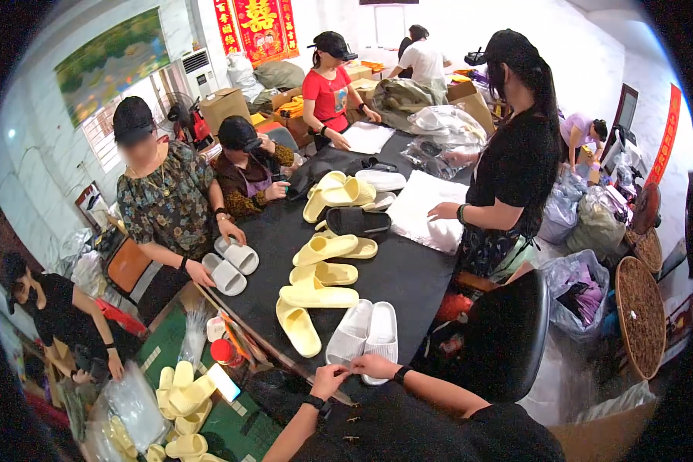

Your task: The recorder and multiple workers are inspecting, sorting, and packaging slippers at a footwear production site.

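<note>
A pair of white slides stands at the table's near edge, toes away from me: the left slide (349,331) and the right slide (382,331) side by side. Just at their heels my left hand (329,382) and my right hand (374,367) meet, fingertips pinched close together. Something small and thin seems to be between them, too small to name. The right hand overlaps the heel of the right slide; whether it touches cannot be made out. Left of the pair lies a pale yellow slide (298,329), with another yellow slide (318,295) beyond it.
The black table (408,273) carries more yellow slides, a black slide (357,222) and white plastic bags (427,212). Across the left corner, a person (165,189) holds grey slides (233,266). A black chair (508,339) stands right; yellow slides (189,396) lie on a green surface at left.
</note>
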{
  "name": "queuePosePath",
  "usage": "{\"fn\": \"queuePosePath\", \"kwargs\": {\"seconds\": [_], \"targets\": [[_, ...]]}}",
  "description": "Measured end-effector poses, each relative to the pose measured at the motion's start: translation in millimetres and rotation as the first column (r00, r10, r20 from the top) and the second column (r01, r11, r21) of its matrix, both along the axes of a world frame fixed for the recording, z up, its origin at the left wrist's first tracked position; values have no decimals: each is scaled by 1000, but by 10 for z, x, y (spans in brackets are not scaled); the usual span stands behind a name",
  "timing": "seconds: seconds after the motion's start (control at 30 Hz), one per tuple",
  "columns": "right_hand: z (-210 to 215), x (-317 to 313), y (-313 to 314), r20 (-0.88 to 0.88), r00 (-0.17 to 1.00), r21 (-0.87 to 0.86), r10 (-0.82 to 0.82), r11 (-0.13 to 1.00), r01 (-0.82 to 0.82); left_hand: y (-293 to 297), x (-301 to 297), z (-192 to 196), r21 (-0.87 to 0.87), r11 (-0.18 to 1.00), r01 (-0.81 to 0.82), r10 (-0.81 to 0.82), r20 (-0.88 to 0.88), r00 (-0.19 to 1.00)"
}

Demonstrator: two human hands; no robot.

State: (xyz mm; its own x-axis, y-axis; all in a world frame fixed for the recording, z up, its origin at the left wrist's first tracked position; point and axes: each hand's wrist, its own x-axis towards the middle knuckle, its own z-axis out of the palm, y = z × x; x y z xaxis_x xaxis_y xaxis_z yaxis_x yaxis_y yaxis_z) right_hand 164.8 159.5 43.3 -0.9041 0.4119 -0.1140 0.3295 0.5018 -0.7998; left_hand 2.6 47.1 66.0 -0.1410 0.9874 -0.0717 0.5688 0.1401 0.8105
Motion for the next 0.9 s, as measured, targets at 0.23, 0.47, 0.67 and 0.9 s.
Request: {"fn": "queuePosePath", "kwargs": {"seconds": [0.23, 0.47, 0.67, 0.9], "targets": [[-41, 47, 22, -66, 998, -12, 0, 1000, -1, -27, -29, 3, -18, 999, -48, 49, 59, 997], [357, 153, 262, -364, 812, 218, -457, 805, 551, 174, -105, 196, 37, 998, -55, 46, 217, 975], [406, 390, 484, -371, 676, 89, -636, 701, 708, 426, -266, 951, 206, 970, -129, -33, 636, 771], [58, 653, 545, -351, 603, -171, -716, 682, 711, -148, -702, 2299, 430, 760, -487, 180, 581, 794]]}}
